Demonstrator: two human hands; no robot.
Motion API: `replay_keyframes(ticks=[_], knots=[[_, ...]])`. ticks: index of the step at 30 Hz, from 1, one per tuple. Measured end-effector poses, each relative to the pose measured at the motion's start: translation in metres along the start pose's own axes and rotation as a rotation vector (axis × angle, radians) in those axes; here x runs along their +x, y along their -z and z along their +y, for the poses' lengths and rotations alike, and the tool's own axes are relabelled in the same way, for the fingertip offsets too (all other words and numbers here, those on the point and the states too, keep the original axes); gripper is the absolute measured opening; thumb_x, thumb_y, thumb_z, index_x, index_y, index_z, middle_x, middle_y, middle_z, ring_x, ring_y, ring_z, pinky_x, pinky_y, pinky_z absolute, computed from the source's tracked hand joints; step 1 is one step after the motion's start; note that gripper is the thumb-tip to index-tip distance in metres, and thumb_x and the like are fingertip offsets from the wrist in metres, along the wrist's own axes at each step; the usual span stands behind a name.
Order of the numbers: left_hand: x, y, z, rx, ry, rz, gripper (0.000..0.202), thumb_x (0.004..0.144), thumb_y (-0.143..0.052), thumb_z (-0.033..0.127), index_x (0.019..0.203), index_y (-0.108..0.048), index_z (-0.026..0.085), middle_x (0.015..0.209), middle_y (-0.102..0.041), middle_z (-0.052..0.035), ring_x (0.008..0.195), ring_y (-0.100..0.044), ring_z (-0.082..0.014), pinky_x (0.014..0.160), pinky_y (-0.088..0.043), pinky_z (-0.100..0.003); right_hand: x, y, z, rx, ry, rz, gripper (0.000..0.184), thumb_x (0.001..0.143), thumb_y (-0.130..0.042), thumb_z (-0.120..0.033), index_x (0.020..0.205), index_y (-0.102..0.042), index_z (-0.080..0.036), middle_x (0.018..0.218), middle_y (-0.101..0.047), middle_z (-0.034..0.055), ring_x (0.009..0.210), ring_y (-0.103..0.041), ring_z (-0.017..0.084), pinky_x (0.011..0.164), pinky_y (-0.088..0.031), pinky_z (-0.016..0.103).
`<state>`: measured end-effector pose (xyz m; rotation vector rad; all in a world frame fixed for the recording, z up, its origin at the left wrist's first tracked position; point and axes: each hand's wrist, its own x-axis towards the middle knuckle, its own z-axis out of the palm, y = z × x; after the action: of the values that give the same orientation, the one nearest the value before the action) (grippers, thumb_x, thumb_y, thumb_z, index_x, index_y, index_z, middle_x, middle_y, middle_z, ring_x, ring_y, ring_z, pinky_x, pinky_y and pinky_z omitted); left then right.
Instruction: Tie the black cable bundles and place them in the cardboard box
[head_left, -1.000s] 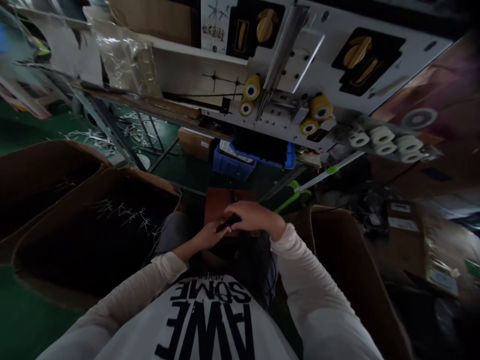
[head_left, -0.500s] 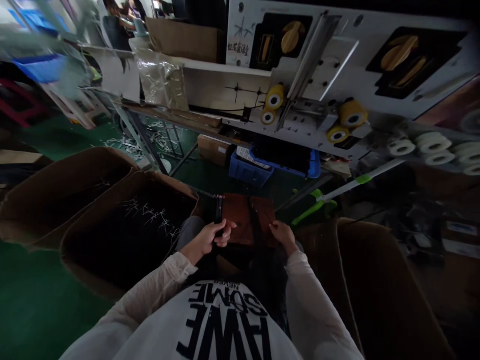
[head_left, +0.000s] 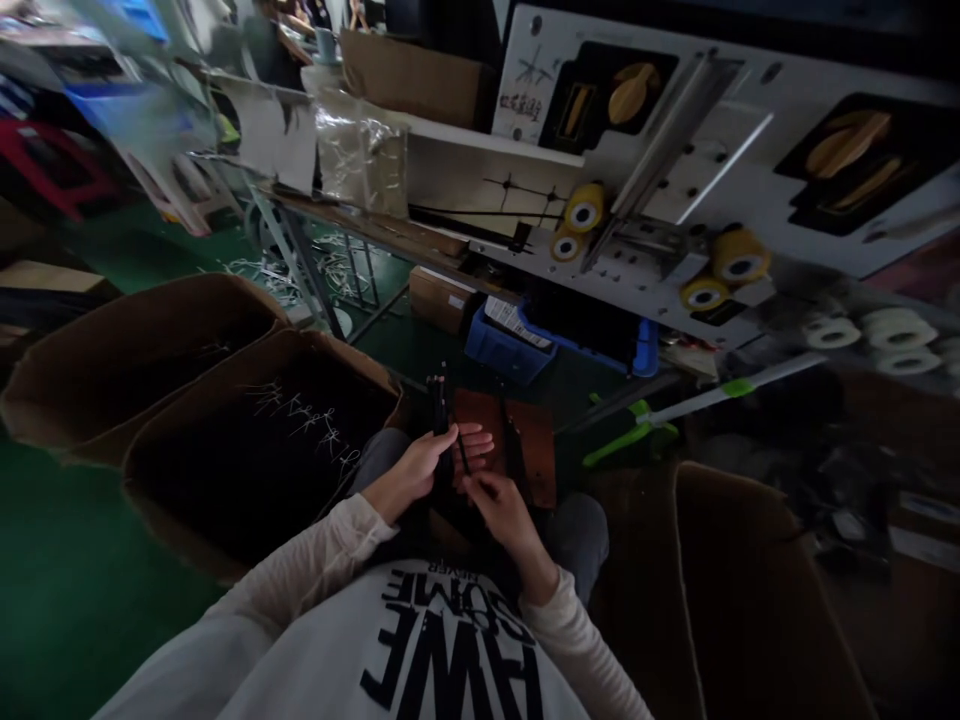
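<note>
In front of my lap, my left hand (head_left: 439, 460) is turned palm up, with its thumb clamped over a bundle of thin black cords (head_left: 439, 400). Their small pale ends stick up past the thumb. My right hand (head_left: 499, 500) pinches a single dark cord (head_left: 463, 455) against the left palm, and the two hands nearly touch. Behind them is a reddish-brown board (head_left: 536, 440) crossed by a dark band. How many cords the left hand holds is too dark to tell.
Large cardboard boxes (head_left: 330, 350) stand at my left, one showing white ties. Another cardboard box (head_left: 675, 560) is at my right. Ahead is a machine panel with yellow rollers (head_left: 583, 208); blue bins (head_left: 510, 345) sit beneath. A green-and-white stand (head_left: 641, 425) leans nearby.
My right hand has moved left from the board's right side to my left palm. My left hand's fingers have opened out more under the cords. The view has turned slightly left.
</note>
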<state>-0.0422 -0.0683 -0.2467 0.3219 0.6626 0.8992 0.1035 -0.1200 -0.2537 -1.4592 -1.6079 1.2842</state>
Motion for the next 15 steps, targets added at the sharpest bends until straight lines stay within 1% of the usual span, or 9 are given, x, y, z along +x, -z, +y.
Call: replay_keyframes(ticks=[2,4,7,8,9,10,11,14,15], knots=[[-0.006,-0.002,0.003,-0.011,-0.013,0.013,0.022,0.089,-0.053,0.025,0.098,-0.065,0.009,0.082,-0.07,-0.0136,0.088,-0.068,-0.0251,0.084,-0.053,-0.041,-0.002,-0.008,0.002,-0.022,0.002,-0.038,0.038,0.089,-0.047,-0.043,0.071,-0.067,-0.016,0.058,-0.059,0.0,0.055,-0.052,0.012,0.053,-0.036,0.023],[-0.012,-0.002,0.006,-0.011,-0.021,0.022,0.02,0.088,-0.054,0.025,0.094,-0.065,0.009,0.073,-0.067,-0.0103,0.081,-0.068,-0.0247,0.08,-0.054,-0.04,-0.004,-0.008,0.002,-0.118,0.035,-0.133,0.038,0.089,-0.047,-0.041,0.067,-0.065,-0.016,0.057,-0.058,-0.0002,0.053,-0.051,0.012,0.052,-0.034,0.023],[-0.018,-0.001,0.007,0.018,-0.044,0.02,0.02,0.086,-0.059,0.028,0.091,-0.064,0.01,0.067,-0.061,-0.0062,0.072,-0.066,-0.0225,0.071,-0.055,-0.038,-0.008,0.004,-0.006,-0.29,0.095,-0.382,0.039,0.089,-0.049,-0.037,0.058,-0.061,-0.017,0.052,-0.057,-0.0014,0.048,-0.048,0.01,0.05,-0.03,0.023],[-0.019,-0.001,0.007,0.029,-0.058,0.008,0.02,0.085,-0.06,0.029,0.09,-0.063,0.01,0.065,-0.058,-0.0044,0.068,-0.064,-0.0201,0.067,-0.054,-0.035,-0.009,0.011,-0.01,-0.336,0.113,-0.456,0.038,0.089,-0.051,-0.037,0.057,-0.061,-0.017,0.052,-0.057,-0.0018,0.048,-0.048,0.01,0.05,-0.029,0.023],[-0.02,-0.001,0.008,0.041,-0.07,-0.01,0.02,0.084,-0.061,0.03,0.089,-0.063,0.01,0.063,-0.055,-0.0023,0.062,-0.061,-0.0168,0.062,-0.053,-0.031,-0.009,0.018,-0.015,-0.37,0.131,-0.492,0.037,0.088,-0.054,-0.039,0.058,-0.061,-0.018,0.052,-0.058,-0.002,0.048,-0.048,0.01,0.05,-0.028,0.023],[-0.022,-0.002,0.008,0.05,-0.077,-0.032,0.02,0.083,-0.062,0.03,0.088,-0.063,0.011,0.06,-0.051,0.0,0.055,-0.056,-0.0131,0.056,-0.05,-0.026,-0.007,0.024,-0.021,-0.39,0.152,-0.473,0.036,0.087,-0.055,-0.04,0.06,-0.062,-0.018,0.053,-0.059,-0.002,0.049,-0.05,0.01,0.051,-0.029,0.023],[-0.023,-0.002,0.008,0.057,-0.073,-0.056,0.02,0.083,-0.062,0.03,0.087,-0.062,0.011,0.056,-0.045,0.0023,0.049,-0.05,-0.0099,0.05,-0.046,-0.023,-0.004,0.031,-0.027,-0.394,0.178,-0.402,0.033,0.086,-0.057,-0.04,0.062,-0.063,-0.018,0.057,-0.06,-0.0016,0.052,-0.052,0.011,0.052,-0.031,0.023],[-0.026,-0.004,0.005,0.065,-0.001,-0.118,0.021,0.084,-0.061,0.032,0.079,-0.059,0.012,0.05,-0.031,0.0067,0.04,-0.03,-0.0048,0.04,-0.03,-0.017,0.01,0.042,-0.047,-0.33,0.285,-0.075,0.02,0.088,-0.056,-0.034,0.077,-0.065,-0.019,0.073,-0.063,0.001,0.065,-0.056,0.013,0.06,-0.038,0.023],[-0.027,-0.004,0.003,0.073,0.025,-0.131,0.024,0.084,-0.06,0.032,0.072,-0.056,0.012,0.049,-0.029,0.007,0.039,-0.026,-0.0043,0.039,-0.027,-0.016,0.016,0.043,-0.053,-0.31,0.329,-0.009,0.015,0.088,-0.056,-0.031,0.084,-0.065,-0.02,0.078,-0.063,0.0017,0.068,-0.056,0.013,0.062,-0.04,0.023]])
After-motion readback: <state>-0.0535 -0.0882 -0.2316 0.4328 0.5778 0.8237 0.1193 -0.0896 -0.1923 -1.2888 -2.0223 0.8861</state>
